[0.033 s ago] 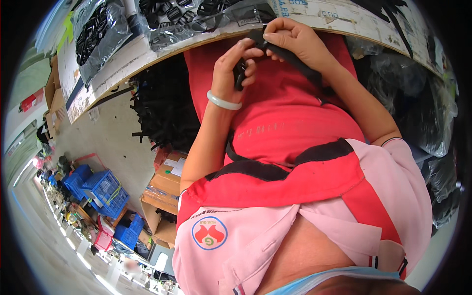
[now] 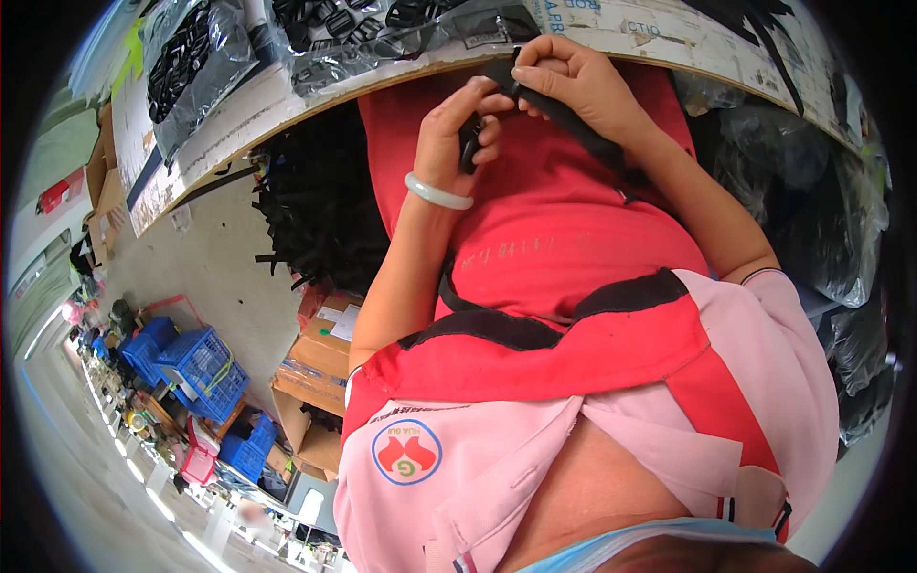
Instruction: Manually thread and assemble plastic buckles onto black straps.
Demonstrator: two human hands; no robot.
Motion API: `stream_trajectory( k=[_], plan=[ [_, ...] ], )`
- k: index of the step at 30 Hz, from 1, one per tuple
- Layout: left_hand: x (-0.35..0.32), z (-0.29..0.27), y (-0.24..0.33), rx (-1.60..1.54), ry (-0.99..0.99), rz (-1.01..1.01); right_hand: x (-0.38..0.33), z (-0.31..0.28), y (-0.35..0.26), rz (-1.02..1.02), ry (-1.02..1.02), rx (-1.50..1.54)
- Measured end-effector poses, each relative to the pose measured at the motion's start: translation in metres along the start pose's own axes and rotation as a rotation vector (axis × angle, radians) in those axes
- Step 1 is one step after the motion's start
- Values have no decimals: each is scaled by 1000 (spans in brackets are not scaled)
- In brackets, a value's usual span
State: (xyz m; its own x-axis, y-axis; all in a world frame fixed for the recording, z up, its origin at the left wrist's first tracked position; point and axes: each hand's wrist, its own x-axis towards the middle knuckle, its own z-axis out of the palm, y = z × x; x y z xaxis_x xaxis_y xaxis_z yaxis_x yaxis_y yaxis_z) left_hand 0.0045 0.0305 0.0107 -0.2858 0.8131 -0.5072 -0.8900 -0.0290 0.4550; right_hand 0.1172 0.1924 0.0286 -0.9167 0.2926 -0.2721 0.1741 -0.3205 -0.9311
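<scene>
Where hands (image 2: 535,100) pinch, flat woven strap (image 2: 583,129).

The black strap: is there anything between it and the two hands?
Nothing visible. The right hand pinches the black strap directly at the table edge, and the left hand grips a black buckle beside it.

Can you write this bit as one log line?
left hand: holds black buckle | right hand: pinches black strap | at table edge

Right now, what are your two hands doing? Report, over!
Left hand shut on a small black buckle. Right hand pinching the black strap at the table edge. Strap runs down over the red apron. Nothing in the way.
</scene>
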Motion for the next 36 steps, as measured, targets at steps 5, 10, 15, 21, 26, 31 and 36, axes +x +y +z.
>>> stream_trajectory(
  k=[5,10,15,21,26,31,36],
  plan=[
    [5,-9,-8,-26,-14,-32,-6,12,-6,-64,22,-72],
    [6,-12,-15,-246,-62,-155,-6,8,-3,-38,-23,-167],
    [3,-2,-12,58,96,123,-12,17,7,-372,99,-431],
    [-1,6,-7,278,242,392,-20,18,-34,-43,7,-433],
    [-7,10,-15,502,257,521,-18,9,-19,230,-93,-366],
    [-10,5,-14,534,232,587,-8,19,-6,190,70,-112],
    [-28,-7,-5,506,220,430,6,10,-1,437,-244,295]
  ],
)
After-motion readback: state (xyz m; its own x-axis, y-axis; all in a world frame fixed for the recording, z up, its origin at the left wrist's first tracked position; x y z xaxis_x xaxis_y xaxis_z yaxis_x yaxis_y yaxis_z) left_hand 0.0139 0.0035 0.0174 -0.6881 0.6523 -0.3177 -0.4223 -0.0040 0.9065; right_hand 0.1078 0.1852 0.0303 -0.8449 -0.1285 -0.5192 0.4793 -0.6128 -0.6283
